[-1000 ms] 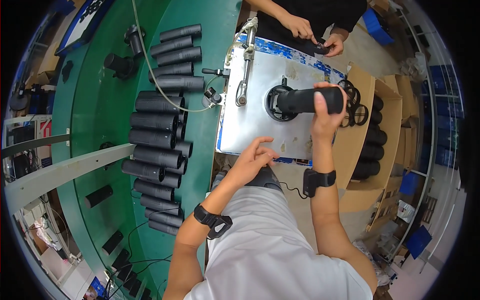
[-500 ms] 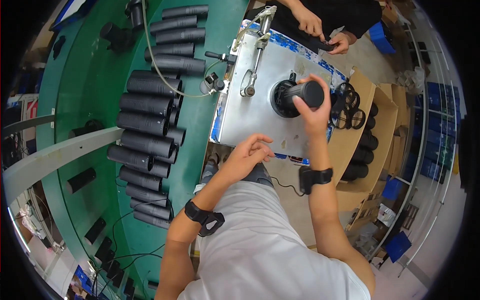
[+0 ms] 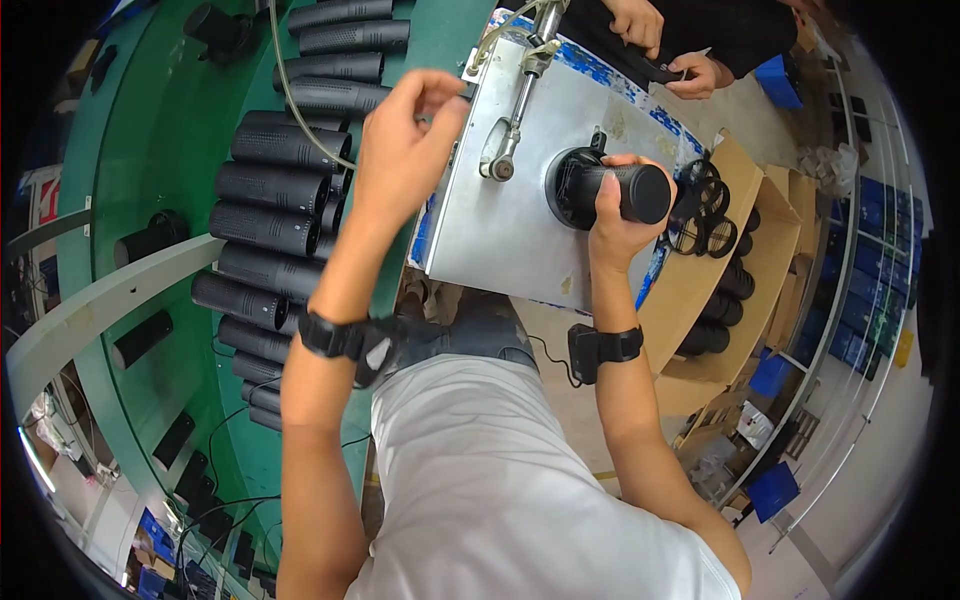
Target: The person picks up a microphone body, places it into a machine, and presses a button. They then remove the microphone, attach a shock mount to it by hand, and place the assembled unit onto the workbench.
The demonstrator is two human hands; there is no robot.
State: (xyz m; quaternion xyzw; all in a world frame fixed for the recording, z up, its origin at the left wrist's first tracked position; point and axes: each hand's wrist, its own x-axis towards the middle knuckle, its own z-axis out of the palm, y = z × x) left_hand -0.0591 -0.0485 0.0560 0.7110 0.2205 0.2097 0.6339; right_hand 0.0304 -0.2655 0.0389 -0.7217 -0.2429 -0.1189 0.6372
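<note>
My right hand (image 3: 622, 222) is wrapped round a black ribbed cylinder (image 3: 645, 193) with a flat round end. The cylinder's inner end meets a round black fixture (image 3: 572, 188) on a metal plate (image 3: 500, 240). At the plate's left edge is my left hand (image 3: 408, 140), its fingers curled and thumb bent towards them. It covers the spot where a small black-handled valve showed before, and what lies in the fingers is hidden. A metal cylinder with a rod (image 3: 521, 100) stands on the plate between my hands.
Rows of black ribbed tubes (image 3: 262, 228) lie on the green bench (image 3: 150, 90) at left. Black rings (image 3: 712, 195) hang at the edge of a cardboard box (image 3: 765, 250) holding more black parts. Another person's hands (image 3: 640, 25) work on a dark piece across the plate.
My left hand has moved up and left, from the plate's near edge to the valve at its left side. My right hand still grips the cylinder, which sits slightly lower and further right in view.
</note>
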